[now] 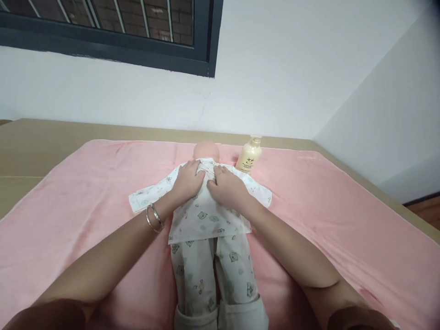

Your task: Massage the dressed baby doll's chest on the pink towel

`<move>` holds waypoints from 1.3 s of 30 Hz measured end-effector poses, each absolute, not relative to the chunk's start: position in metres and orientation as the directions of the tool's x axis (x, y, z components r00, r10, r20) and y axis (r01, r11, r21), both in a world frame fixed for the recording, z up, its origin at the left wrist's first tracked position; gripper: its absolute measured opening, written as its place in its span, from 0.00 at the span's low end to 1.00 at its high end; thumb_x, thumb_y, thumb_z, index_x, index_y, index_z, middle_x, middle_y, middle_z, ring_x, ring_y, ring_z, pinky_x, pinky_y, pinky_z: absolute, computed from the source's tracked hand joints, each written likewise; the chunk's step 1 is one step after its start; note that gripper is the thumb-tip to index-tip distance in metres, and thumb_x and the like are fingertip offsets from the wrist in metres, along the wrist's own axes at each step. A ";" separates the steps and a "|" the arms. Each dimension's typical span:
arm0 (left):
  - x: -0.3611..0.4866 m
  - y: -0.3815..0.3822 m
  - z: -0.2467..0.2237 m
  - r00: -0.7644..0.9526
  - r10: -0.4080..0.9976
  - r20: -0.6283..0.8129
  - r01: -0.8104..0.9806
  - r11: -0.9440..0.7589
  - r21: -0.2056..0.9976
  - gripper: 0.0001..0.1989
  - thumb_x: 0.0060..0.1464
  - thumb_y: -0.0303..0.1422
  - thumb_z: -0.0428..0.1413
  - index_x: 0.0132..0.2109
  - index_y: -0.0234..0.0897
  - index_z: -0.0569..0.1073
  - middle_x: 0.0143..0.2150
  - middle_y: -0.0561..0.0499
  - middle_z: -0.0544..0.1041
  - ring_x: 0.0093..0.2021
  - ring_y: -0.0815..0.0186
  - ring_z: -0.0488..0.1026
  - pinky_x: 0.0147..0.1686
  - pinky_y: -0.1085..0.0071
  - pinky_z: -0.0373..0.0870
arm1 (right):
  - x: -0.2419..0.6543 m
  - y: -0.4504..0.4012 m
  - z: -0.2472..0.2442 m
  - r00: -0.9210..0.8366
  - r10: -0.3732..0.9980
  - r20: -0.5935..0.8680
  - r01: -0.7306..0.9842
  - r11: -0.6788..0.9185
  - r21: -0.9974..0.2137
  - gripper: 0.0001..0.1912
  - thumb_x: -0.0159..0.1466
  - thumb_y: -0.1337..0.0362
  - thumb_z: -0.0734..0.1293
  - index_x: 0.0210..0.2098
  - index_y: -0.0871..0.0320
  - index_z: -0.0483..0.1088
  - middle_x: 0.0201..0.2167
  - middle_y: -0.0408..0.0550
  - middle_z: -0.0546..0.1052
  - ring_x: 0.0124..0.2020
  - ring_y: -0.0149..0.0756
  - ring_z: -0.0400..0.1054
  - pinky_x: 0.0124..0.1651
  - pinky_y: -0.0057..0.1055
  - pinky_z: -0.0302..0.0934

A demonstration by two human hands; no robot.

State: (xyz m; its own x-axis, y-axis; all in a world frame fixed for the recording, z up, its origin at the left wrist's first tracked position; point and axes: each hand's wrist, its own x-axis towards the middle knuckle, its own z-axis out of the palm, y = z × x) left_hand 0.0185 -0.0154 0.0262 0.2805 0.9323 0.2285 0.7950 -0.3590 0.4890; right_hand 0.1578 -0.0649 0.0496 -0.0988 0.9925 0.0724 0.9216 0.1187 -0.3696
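A doll lies on a pink blanket (295,215), its bald head (206,150) toward the wall. It wears a white printed top (202,220) with both sleeves spread sideways, and matching pants (199,275) with turned-up cuffs. My left hand (188,180), below two silver bangles (154,217) on the wrist, rests on the upper chest of the top. Beside it, my right hand (226,184) lies on the other side of the chest. Both hands have their fingers laid over the cloth, thumbs toward the middle. The doll's own hands are hidden.
A pale yellow pump bottle (249,156) stands on the blanket to the right of the doll's head. The blanket covers a wooden surface (44,137) that meets a white wall (261,82). A dark-framed, barred window (202,59) is at the upper left.
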 end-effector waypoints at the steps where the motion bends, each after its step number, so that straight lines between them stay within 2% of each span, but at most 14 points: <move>1: 0.021 -0.019 0.024 0.260 0.935 0.242 0.812 -0.347 0.469 0.27 0.62 0.32 0.41 0.64 0.26 0.66 0.66 0.35 0.69 0.68 0.49 0.63 0.68 0.48 0.58 | 0.162 -0.060 0.049 -0.112 0.991 0.069 0.911 0.130 -0.390 0.28 0.69 0.62 0.54 0.65 0.67 0.61 0.68 0.62 0.64 0.69 0.53 0.57 0.65 0.46 0.58; 3: 0.027 -0.030 0.018 0.240 0.929 0.283 0.850 -0.342 0.401 0.29 0.63 0.32 0.40 0.66 0.22 0.63 0.69 0.31 0.64 0.71 0.44 0.58 0.69 0.43 0.53 | 0.171 -0.046 0.046 -0.138 0.987 0.086 0.894 0.161 -0.418 0.27 0.70 0.61 0.52 0.63 0.66 0.64 0.67 0.62 0.66 0.68 0.51 0.59 0.66 0.45 0.57; 6: 0.032 -0.043 0.012 0.261 0.904 0.338 0.865 -0.375 0.334 0.30 0.63 0.31 0.41 0.68 0.18 0.60 0.71 0.27 0.60 0.73 0.42 0.54 0.70 0.43 0.51 | 0.176 -0.031 0.036 -0.114 0.987 0.114 0.903 0.151 -0.403 0.30 0.72 0.60 0.50 0.67 0.71 0.59 0.69 0.63 0.61 0.72 0.50 0.53 0.72 0.46 0.48; 9: 0.027 -0.035 0.016 0.278 0.919 0.280 0.849 -0.372 0.376 0.29 0.63 0.31 0.41 0.67 0.19 0.62 0.70 0.29 0.61 0.73 0.46 0.55 0.70 0.47 0.53 | 0.166 -0.037 0.030 -0.086 0.989 0.123 0.928 0.125 -0.352 0.32 0.72 0.61 0.49 0.70 0.75 0.53 0.71 0.65 0.57 0.74 0.51 0.48 0.74 0.49 0.42; 11: 0.021 -0.024 0.018 0.261 0.938 0.228 0.829 -0.338 0.444 0.28 0.63 0.30 0.40 0.65 0.21 0.65 0.69 0.31 0.64 0.71 0.49 0.59 0.70 0.50 0.56 | 0.157 -0.048 0.030 -0.114 0.984 0.133 0.933 0.152 -0.325 0.33 0.72 0.61 0.51 0.70 0.77 0.51 0.72 0.66 0.56 0.74 0.53 0.47 0.74 0.49 0.41; 14: 0.016 -0.013 0.017 0.211 0.951 0.227 0.814 -0.299 0.498 0.27 0.64 0.31 0.38 0.64 0.23 0.66 0.69 0.33 0.65 0.71 0.51 0.60 0.70 0.51 0.56 | 0.154 -0.055 0.033 -0.152 0.980 0.130 0.927 0.187 -0.324 0.32 0.71 0.63 0.51 0.69 0.78 0.53 0.71 0.67 0.57 0.73 0.53 0.48 0.74 0.46 0.44; 17: 0.017 -0.013 0.011 0.196 0.948 0.249 0.817 -0.298 0.493 0.28 0.65 0.32 0.38 0.66 0.24 0.63 0.70 0.35 0.63 0.72 0.50 0.57 0.72 0.48 0.51 | 0.165 -0.043 0.033 -0.177 0.977 0.123 0.911 0.209 -0.354 0.30 0.72 0.64 0.49 0.67 0.75 0.58 0.70 0.66 0.59 0.73 0.50 0.50 0.74 0.44 0.45; 23: 0.023 -0.024 0.009 0.201 0.927 0.316 0.832 -0.332 0.444 0.27 0.66 0.32 0.38 0.65 0.25 0.65 0.68 0.35 0.66 0.71 0.51 0.59 0.71 0.49 0.53 | 0.184 -0.021 0.023 -0.181 0.975 0.129 0.910 0.216 -0.354 0.32 0.74 0.60 0.48 0.70 0.74 0.52 0.72 0.63 0.55 0.74 0.48 0.46 0.75 0.47 0.40; 25: 0.026 -0.029 0.009 0.222 0.911 0.347 0.836 -0.361 0.412 0.27 0.66 0.32 0.38 0.65 0.24 0.65 0.68 0.33 0.67 0.71 0.50 0.60 0.71 0.49 0.54 | 0.186 -0.022 0.025 -0.205 0.970 0.132 0.908 0.239 -0.346 0.32 0.74 0.58 0.48 0.70 0.73 0.53 0.72 0.63 0.57 0.74 0.48 0.48 0.74 0.45 0.42; 30: 0.025 -0.036 0.007 0.266 0.879 0.395 0.814 -0.424 0.396 0.26 0.65 0.31 0.39 0.65 0.25 0.65 0.68 0.34 0.67 0.71 0.49 0.59 0.70 0.46 0.55 | 0.180 -0.036 0.038 -0.189 0.972 0.143 0.934 0.223 -0.281 0.27 0.74 0.59 0.50 0.63 0.68 0.64 0.62 0.62 0.71 0.62 0.53 0.66 0.63 0.44 0.59; 33: 0.018 -0.029 0.012 0.291 0.899 0.329 0.792 -0.419 0.444 0.27 0.64 0.32 0.41 0.65 0.27 0.65 0.68 0.35 0.67 0.70 0.50 0.60 0.70 0.46 0.55 | 0.168 -0.052 0.046 -0.154 0.975 0.159 0.967 0.182 -0.180 0.24 0.73 0.61 0.50 0.56 0.69 0.69 0.55 0.64 0.76 0.57 0.53 0.70 0.59 0.42 0.61; 35: 0.013 -0.021 0.017 0.312 0.908 0.280 0.767 -0.415 0.489 0.27 0.64 0.34 0.41 0.65 0.26 0.66 0.68 0.36 0.67 0.69 0.52 0.62 0.70 0.50 0.56 | 0.160 -0.063 0.050 -0.128 0.979 0.161 0.979 0.150 -0.137 0.22 0.72 0.62 0.52 0.51 0.69 0.71 0.50 0.64 0.78 0.54 0.53 0.71 0.57 0.42 0.62; 37: 0.010 -0.017 0.020 0.319 0.910 0.267 0.753 -0.414 0.512 0.27 0.64 0.35 0.41 0.64 0.25 0.67 0.67 0.37 0.69 0.68 0.54 0.64 0.70 0.54 0.58 | 0.156 -0.068 0.054 -0.101 0.984 0.150 0.984 0.121 -0.129 0.21 0.72 0.63 0.52 0.49 0.68 0.72 0.47 0.63 0.79 0.50 0.53 0.73 0.53 0.42 0.64; 39: 0.012 -0.019 0.021 0.304 0.911 0.279 0.772 -0.407 0.487 0.27 0.65 0.35 0.41 0.64 0.24 0.67 0.66 0.36 0.69 0.67 0.53 0.64 0.69 0.54 0.58 | 0.159 -0.066 0.055 -0.084 0.989 0.121 0.980 0.104 -0.168 0.22 0.72 0.61 0.52 0.47 0.66 0.73 0.46 0.62 0.79 0.48 0.54 0.74 0.49 0.44 0.66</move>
